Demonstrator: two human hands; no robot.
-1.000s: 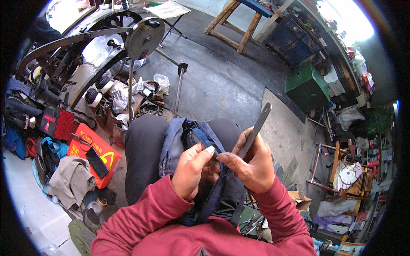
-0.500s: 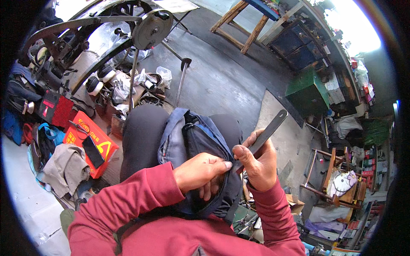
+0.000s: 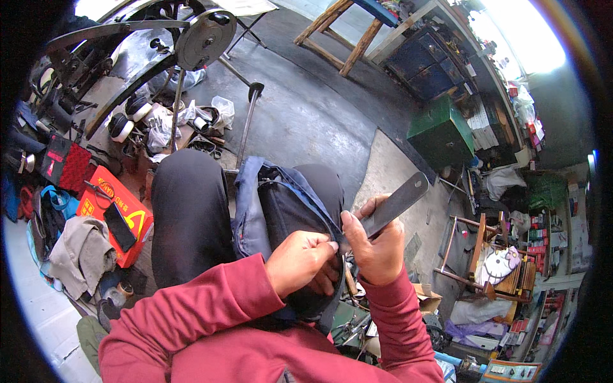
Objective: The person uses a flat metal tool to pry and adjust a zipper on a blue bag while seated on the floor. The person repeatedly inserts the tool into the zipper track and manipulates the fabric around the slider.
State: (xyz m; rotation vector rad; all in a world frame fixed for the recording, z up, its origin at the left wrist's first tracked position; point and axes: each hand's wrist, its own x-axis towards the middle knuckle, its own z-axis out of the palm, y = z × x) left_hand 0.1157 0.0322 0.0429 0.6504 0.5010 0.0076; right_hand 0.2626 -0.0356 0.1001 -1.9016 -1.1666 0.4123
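Note:
Across my lap lies a dark blue and black fabric bag [image 3: 249, 207], its opening toward me. My left hand [image 3: 299, 260] is closed in a pinch on the bag's right edge, with the lower fingers curled inside the opening. Close beside it, my right hand [image 3: 378, 250] grips a flat, dark steel knife [image 3: 401, 203] with a round hole in its upper end. The hole end points up and to the right. The lower end comes down by the bag's edge near my left fingertips, mostly hidden by my right thumb and fingers.
A treadle sewing machine's wheel [image 3: 205, 39] rises at the upper left. On the left are a red box [image 3: 132, 210] with a phone [image 3: 119, 227] on it and a grey cloth [image 3: 85, 254]. A green box [image 3: 440, 131] and a wooden chair [image 3: 479, 249] stand to the right.
The view has shifted, so the surroundings sit further left. The knife leans over further to the right, and my right hand has turned with it. Both hands keep their holds.

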